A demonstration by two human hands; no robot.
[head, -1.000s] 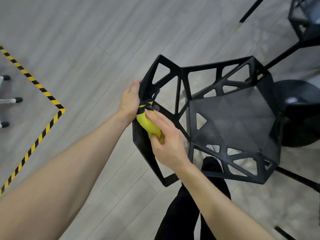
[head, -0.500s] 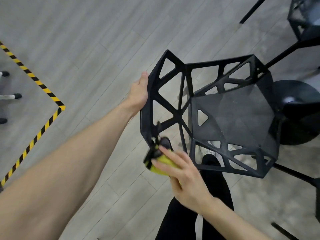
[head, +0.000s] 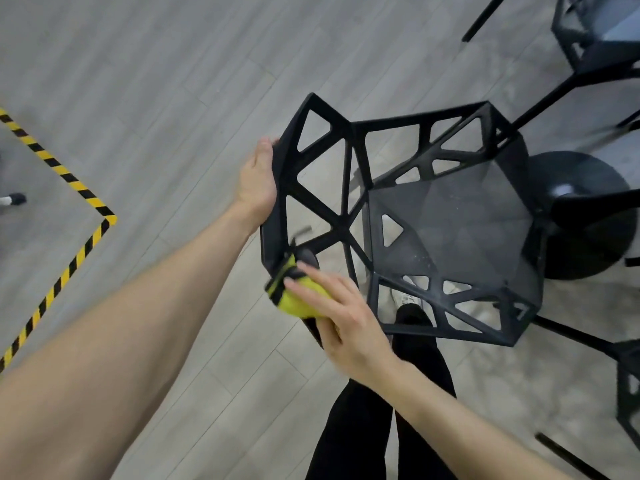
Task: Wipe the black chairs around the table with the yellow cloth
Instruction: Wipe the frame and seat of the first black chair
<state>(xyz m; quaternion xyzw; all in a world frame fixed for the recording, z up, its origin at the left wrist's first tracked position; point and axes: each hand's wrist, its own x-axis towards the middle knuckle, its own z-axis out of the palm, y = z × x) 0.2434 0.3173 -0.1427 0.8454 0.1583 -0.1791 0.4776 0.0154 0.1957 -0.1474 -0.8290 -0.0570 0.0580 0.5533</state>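
On the black chair (head: 450,233), left hand (head: 258,181) grips the backrest, right hand (head: 341,313) presses the yellow cloth (head: 294,296).

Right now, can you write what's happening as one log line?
step: wiping chair back | left hand: holds black chair back edge | right hand: presses yellow cloth on lower frame
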